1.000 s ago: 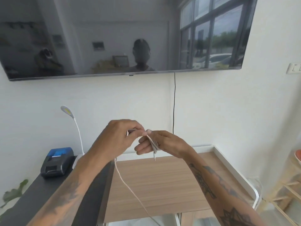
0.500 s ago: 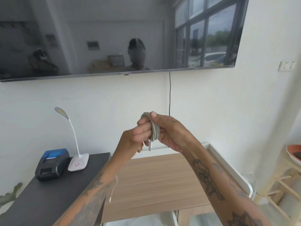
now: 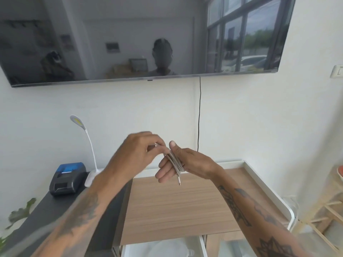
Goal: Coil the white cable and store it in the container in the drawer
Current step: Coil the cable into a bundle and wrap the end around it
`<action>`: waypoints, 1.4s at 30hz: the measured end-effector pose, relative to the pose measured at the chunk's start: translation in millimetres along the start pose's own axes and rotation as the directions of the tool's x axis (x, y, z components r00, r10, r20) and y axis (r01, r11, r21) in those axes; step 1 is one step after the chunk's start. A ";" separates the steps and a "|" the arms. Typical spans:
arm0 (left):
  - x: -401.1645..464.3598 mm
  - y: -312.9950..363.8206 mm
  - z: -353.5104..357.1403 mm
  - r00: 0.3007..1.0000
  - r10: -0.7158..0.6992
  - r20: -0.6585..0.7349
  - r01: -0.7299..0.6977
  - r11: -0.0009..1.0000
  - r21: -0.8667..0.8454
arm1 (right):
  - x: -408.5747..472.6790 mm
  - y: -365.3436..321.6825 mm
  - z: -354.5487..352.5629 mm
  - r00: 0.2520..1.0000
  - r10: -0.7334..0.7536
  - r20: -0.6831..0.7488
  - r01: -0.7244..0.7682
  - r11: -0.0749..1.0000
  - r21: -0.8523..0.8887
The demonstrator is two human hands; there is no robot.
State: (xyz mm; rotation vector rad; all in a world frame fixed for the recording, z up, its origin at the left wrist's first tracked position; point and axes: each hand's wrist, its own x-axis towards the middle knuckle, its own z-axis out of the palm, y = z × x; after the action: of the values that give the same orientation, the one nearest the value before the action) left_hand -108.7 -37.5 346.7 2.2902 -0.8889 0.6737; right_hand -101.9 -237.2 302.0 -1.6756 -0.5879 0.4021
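The white cable (image 3: 175, 161) is wound in several loops around the fingers of my right hand (image 3: 187, 163), which is held above the wooden cabinet top. One plug end hangs down below the loops. My left hand (image 3: 138, 154) pinches the cable's other end just left of the coil, fingers touching the loops. Below, at the frame's bottom edge, the open white drawer (image 3: 202, 245) shows, with a pale container (image 3: 163, 247) inside it, only partly visible.
The wooden cabinet top (image 3: 176, 206) has a raised white rim on the right. A black desk (image 3: 55, 210) to the left carries a small printer (image 3: 67, 179) and a white gooseneck lamp (image 3: 87, 145). A wall TV (image 3: 141, 38) hangs above; a black cord (image 3: 199, 115) drops from it.
The hands came down from chest height. The long loose run of cable is now wound onto my right hand; my left hand moved from under the coil to its left side, holding the end.
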 end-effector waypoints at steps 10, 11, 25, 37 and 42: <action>23.9 -38.2 37.9 0.973 -0.213 0.085 0.225 0.810 -0.542 | -10.5 -25.5 3.7 0.974 -0.201 0.104 0.162 0.940 0.301; 17.2 -37.1 50.7 0.960 -0.256 0.111 0.274 0.787 -0.553 | -10.5 -27.9 2.7 0.970 -0.223 0.092 0.183 0.929 0.322; -54.3 -2.5 28.3 0.986 0.005 0.169 -0.010 1.000 0.029 | -5.2 31.8 -7.3 0.994 0.107 -0.038 -0.109 0.992 -0.059; -16.6 -31.0 53.3 0.952 -0.257 0.169 0.306 0.734 -0.606 | -8.7 -5.7 20.3 0.987 -0.144 0.074 0.115 0.946 0.303; -46.4 0.8 94.3 0.935 -0.323 0.147 0.351 0.901 -0.254 | -1.2 -7.7 13.7 0.990 -0.139 0.023 0.124 0.937 0.327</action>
State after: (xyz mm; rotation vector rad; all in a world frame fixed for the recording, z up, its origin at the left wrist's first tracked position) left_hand -116.9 -81.6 251.6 2.1610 -0.5641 0.2629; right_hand -111.8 -226.0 306.9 -1.3062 -0.6276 0.4162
